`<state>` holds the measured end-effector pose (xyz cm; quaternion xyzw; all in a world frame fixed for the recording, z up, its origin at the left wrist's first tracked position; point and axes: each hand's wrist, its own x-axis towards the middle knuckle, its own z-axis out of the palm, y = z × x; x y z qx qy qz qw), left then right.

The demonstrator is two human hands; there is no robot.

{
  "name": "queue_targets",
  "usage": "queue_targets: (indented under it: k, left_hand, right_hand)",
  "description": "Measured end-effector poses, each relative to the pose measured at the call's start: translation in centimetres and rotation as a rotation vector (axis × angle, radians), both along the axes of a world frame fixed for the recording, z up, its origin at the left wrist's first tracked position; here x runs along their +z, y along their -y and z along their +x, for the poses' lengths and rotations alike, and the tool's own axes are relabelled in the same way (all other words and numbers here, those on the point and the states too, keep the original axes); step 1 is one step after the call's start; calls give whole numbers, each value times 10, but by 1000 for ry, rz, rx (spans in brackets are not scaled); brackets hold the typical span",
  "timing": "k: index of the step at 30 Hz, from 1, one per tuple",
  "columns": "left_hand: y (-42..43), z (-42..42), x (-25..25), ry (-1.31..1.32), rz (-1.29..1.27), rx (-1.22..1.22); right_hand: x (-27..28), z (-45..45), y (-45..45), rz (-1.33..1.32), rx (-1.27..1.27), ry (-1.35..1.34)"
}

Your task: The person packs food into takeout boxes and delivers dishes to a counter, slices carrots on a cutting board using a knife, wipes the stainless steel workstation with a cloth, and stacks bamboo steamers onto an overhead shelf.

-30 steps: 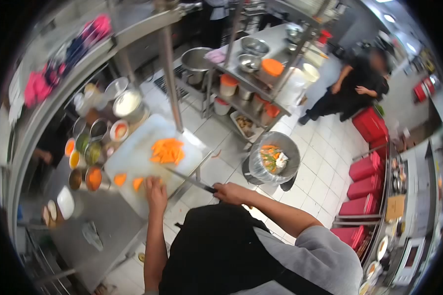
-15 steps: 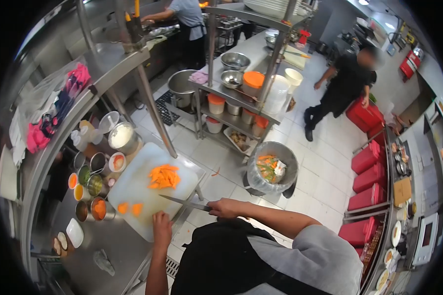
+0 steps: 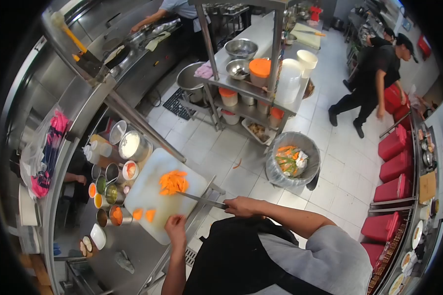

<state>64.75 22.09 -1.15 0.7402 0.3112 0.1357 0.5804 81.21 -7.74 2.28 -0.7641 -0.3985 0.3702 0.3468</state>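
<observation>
On a white cutting board (image 3: 155, 167) lies a pile of cut orange pieces (image 3: 173, 182). Two separate orange pieces (image 3: 150, 215) rest nearer the board's lower left edge. My right hand (image 3: 241, 206) is closed round the handle of a long knife (image 3: 204, 200), whose tip reaches the lower edge of the pile. My left hand (image 3: 176, 227) is at the board's near edge, right of the two pieces. Its fingers are bent together, and whether something small is between them is too small to tell.
Metal cups and containers (image 3: 115, 215) stand left of the board, with a white dish (image 3: 98, 236) below them. A lined bin (image 3: 293, 160) with scraps is on the floor ahead right. Beyond it a person (image 3: 374, 83) in black is near red bins (image 3: 396, 165).
The view has shifted. My left hand has come away from the orange pieces to the board's edge. The knife tip now meets the pile. The person in black has moved right.
</observation>
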Motion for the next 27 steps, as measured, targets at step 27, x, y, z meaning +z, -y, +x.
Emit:
queue_targets:
  k: [27]
  left_hand:
    - [-75,-93,4,-193,745,354]
  right_hand:
    - [14,-26,-94,108,13,60]
